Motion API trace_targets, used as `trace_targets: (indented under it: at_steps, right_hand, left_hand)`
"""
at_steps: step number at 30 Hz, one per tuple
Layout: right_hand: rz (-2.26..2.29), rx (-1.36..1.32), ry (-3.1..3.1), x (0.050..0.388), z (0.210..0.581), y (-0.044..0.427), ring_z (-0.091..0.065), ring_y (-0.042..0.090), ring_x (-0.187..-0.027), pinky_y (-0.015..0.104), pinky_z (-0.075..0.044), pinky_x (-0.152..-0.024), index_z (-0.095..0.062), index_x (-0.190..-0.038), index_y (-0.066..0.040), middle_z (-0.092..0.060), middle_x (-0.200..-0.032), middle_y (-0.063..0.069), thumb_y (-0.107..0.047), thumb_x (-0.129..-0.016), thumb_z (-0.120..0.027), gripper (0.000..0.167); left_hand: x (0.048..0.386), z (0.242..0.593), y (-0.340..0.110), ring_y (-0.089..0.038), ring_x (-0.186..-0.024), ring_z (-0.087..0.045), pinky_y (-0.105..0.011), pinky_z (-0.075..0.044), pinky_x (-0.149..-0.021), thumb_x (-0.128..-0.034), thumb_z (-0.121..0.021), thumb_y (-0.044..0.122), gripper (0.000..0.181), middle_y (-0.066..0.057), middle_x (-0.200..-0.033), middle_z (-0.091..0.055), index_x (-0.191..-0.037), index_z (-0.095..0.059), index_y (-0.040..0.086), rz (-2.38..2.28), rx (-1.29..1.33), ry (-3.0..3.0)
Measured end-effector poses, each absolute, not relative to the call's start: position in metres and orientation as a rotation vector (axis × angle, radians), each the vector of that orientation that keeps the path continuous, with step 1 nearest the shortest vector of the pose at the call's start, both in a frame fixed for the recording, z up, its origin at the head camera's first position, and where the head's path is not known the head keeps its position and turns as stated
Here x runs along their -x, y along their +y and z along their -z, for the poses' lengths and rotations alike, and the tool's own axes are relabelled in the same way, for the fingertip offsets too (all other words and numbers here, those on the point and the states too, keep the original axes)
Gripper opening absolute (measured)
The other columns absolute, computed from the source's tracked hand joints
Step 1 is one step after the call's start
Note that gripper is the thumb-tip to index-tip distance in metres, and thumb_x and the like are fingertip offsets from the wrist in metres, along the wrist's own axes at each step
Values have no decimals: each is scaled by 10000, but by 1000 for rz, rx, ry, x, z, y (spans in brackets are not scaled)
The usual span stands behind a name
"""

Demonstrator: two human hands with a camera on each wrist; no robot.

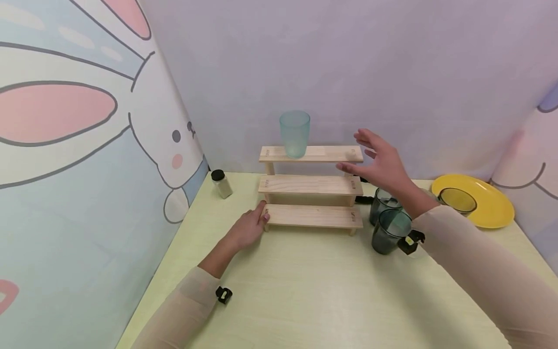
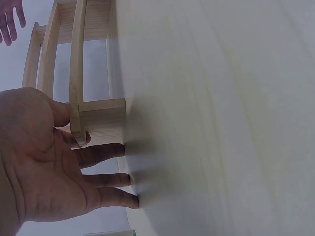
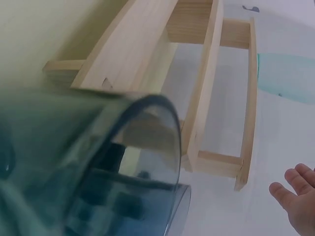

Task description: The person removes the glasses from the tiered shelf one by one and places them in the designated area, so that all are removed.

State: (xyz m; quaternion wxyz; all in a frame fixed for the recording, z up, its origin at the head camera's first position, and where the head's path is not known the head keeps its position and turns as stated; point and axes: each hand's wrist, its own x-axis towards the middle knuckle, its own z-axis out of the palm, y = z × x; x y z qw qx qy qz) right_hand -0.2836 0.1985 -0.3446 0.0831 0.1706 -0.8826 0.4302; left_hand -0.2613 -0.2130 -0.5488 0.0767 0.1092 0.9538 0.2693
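A three-step wooden display rack (image 1: 310,185) stands against the back wall. My left hand (image 1: 249,227) pinches the left end of its lowest step between thumb and index finger. In the left wrist view the other fingers (image 2: 106,155) stretch down to the tabletop. A pale teal frosted cup (image 1: 295,134) stands upright on the top step, left of centre. My right hand (image 1: 378,162) hovers with spread fingers off the rack's right end, apart from the cup and holding nothing. In the right wrist view its fingertips (image 3: 283,194) show at the lower right.
Dark tinted glasses (image 1: 385,237) stand right of the rack, under my right forearm. Behind them lies a yellow plate (image 1: 501,208) with an amber glass dish (image 1: 457,200) on it. A small black-capped jar (image 1: 222,184) stands at the back left. Walls border the table's back and sides.
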Motion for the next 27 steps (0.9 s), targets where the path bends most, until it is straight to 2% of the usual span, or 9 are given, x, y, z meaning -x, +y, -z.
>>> trace_targets:
  at_steps: [7, 11, 16, 20, 23, 27]
  right_hand:
    - [-1335, -529, -2639, 294, 344, 181, -388, 327, -1656, 571, -364, -1317, -275, -1768, -184, -415, -1775, 109, -533, -902, -914, 1131]
    - [-1348, -527, -2636, 299, 344, 171, -398, 301, -1654, 549, -371, -1320, -272, -1770, -200, -420, -1775, 84, -550, -897, -913, 1138]
    - [-1378, -528, -2622, 302, 343, 159, -395, 282, -1658, 535, -370, -1324, -267, -1771, -202, -413, -1781, 67, -555, -885, -922, 1157]
    - [-1385, -508, -2626, 307, 343, 149, -390, 273, -1661, 528, -373, -1324, -252, -1775, -207, -406, -1785, 55, -598, -875, -912, 1182]
    - [-1388, -491, -2628, 310, 340, 141, -393, 270, -1660, 530, -378, -1321, -244, -1778, -215, -406, -1785, 52, -620, -871, -907, 1194]
    - [-1420, -491, -2609, 314, 337, 131, -390, 273, -1661, 544, -374, -1321, -241, -1778, -219, -406, -1785, 66, -593, -883, -907, 1177]
  left_hand:
    - [261, 553, -215, -480, -1521, -538, -675, -433, -1218, -1119, -237, 753, 852, -233, -1632, -578, -1769, -245, 204, -817, -335, 2868]
    - [262, 554, -215, -475, -1472, -581, -665, -477, -1169, -1101, -199, 779, 871, -241, -1591, -615, -1766, -246, 218, -791, -363, 2883]
    - [242, 514, -201, -504, -1445, -586, -666, -485, -1147, -1201, -300, 544, 677, -275, -1578, -610, -1753, -275, 153, -784, -347, 2860]
    - [222, 481, -188, -498, -1494, -548, -661, -448, -1203, -1219, -360, 411, 615, -286, -1607, -578, -1746, -281, 103, -780, -286, 2842]
    - [222, 480, -187, -509, -1501, -538, -672, -442, -1205, -1217, -363, 417, 620, -295, -1610, -570, -1742, -281, 98, -792, -281, 2831]
    - [231, 498, -196, -513, -1473, -559, -661, -465, -1180, -1200, -318, 531, 682, -299, -1587, -589, -1742, -283, 119, -803, -347, 2841]
